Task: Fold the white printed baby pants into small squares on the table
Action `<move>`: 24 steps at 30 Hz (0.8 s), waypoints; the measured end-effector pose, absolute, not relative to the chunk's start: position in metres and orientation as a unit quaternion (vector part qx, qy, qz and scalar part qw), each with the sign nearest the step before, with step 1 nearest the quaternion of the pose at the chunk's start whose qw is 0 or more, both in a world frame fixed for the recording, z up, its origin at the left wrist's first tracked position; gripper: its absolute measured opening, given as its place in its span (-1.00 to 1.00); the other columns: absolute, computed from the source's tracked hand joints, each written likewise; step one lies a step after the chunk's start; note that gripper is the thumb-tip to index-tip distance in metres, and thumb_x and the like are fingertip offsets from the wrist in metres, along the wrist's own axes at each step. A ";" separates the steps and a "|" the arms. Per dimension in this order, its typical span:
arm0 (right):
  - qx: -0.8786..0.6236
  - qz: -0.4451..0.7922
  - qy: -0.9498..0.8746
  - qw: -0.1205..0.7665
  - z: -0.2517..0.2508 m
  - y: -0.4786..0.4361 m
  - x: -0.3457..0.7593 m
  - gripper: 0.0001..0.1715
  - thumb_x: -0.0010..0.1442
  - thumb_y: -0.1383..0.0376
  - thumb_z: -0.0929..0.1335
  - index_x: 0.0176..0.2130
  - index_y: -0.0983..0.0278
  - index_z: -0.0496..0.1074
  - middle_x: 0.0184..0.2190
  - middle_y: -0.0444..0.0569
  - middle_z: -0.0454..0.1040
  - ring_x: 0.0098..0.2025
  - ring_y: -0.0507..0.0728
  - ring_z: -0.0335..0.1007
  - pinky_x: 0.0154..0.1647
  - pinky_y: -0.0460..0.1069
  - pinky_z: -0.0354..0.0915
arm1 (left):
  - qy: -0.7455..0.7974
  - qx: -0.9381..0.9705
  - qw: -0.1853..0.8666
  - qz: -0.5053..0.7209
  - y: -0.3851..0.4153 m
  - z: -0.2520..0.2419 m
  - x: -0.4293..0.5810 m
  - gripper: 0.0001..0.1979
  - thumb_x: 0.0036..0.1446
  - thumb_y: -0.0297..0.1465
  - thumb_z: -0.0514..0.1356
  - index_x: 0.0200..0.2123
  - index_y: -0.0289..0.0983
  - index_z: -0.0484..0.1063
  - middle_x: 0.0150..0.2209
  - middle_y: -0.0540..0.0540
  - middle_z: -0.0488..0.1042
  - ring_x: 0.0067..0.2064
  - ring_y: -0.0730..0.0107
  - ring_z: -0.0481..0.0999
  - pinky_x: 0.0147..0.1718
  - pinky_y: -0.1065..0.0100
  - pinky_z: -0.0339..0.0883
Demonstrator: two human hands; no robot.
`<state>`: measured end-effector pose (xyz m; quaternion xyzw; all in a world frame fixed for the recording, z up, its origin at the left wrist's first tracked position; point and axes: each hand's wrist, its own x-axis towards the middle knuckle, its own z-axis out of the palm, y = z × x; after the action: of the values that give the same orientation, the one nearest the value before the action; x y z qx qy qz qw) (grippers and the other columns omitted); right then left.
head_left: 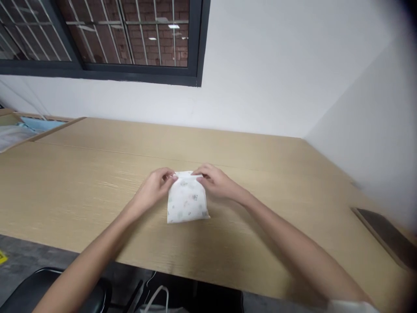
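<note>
From where I stand, the work is at the pouch [187,204], a white piece with small printed figures, held over the middle of the table [97,174]. Its top edge is up between the hands and its printed face is toward the person. Whether the bottom edge touches the wood cannot be told from this view.

Grip: the left hand [155,187] pinches the top left corner, thumb on the near face, fingers curled behind. The right hand [215,180] does likewise at the top right corner. Both pinches are narrow and closed on the material; the middle of the top edge is free between them.

Handling, in my judgement:

1. Match the two pinches in height, so that the top edge runs level. The bottom edge slopes slightly, rising to the right.
2. Apply light, even outward tension. The material looks thin, and a hard pull could crease or stretch it.
3. Use the thumb pads, not the nails, to work along the edge.
4. Work low over the wood, which can support the bottom edge.

The dark slab [387,237] at the far right is well apart from both hands and needs no attention.
</note>
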<state>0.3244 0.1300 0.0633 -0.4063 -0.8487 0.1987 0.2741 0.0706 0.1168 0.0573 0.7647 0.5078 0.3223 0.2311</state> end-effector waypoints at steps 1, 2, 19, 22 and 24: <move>-0.417 0.197 -0.842 0.282 0.055 0.145 0.321 -0.68 0.36 0.37 0.25 -0.02 0.28 0.54 -0.06 0.09 0.53 0.00 0.19 0.44 0.04 0.11 0.36 | 0.527 0.759 0.226 0.309 0.130 0.052 0.073 -0.70 0.33 -0.17 0.10 -0.22 -0.23 0.52 -0.28 0.02 0.57 -0.27 0.49 0.48 -0.28 0.48 0.26; -0.429 0.197 -0.834 0.287 0.047 0.159 0.317 -0.68 0.34 0.38 0.25 -0.04 0.29 0.55 -0.06 0.10 0.54 0.00 0.20 0.44 0.05 0.11 0.36 | 0.548 0.753 0.218 0.291 0.143 0.047 0.076 -0.69 0.32 -0.17 0.09 -0.22 -0.24 0.51 -0.30 0.01 0.56 -0.30 0.49 0.47 -0.31 0.48 0.23; -0.312 0.181 -0.909 0.207 0.026 0.139 0.280 -0.34 0.50 0.05 0.12 0.39 0.36 0.18 0.41 0.19 0.14 0.45 0.23 0.00 0.44 0.20 0.00 | 0.504 0.837 -0.113 0.181 0.023 -0.044 0.136 -0.42 0.19 -0.22 0.25 0.23 -0.32 0.31 0.24 -0.44 0.33 0.26 -0.34 0.36 0.10 -0.19 0.50; -0.176 0.217 -0.946 0.167 0.020 0.108 0.264 -0.33 0.50 0.08 0.15 0.41 0.38 0.15 0.45 0.19 0.04 0.49 0.20 -0.11 0.46 0.12 -0.02 | 0.488 0.840 -0.142 0.193 0.013 -0.067 0.136 -0.43 0.15 -0.27 0.27 0.21 -0.27 0.36 0.16 -0.37 0.45 0.18 -0.28 0.46 0.06 -0.21 0.53; -0.136 0.236 -0.950 0.153 0.012 0.096 0.260 -0.37 0.49 0.12 0.19 0.43 0.25 0.14 0.44 0.08 0.08 0.49 0.17 -0.09 0.46 0.10 0.00 | 0.461 0.853 -0.145 0.197 0.016 -0.071 0.133 -0.49 0.15 -0.32 0.24 0.19 -0.20 0.41 0.14 -0.29 0.49 0.13 -0.19 0.51 0.02 -0.14 0.58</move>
<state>0.2600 0.0957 0.0121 -0.1358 -0.9500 0.2357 0.1532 0.1328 0.0156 -0.0714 0.8532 0.4606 0.1973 -0.1446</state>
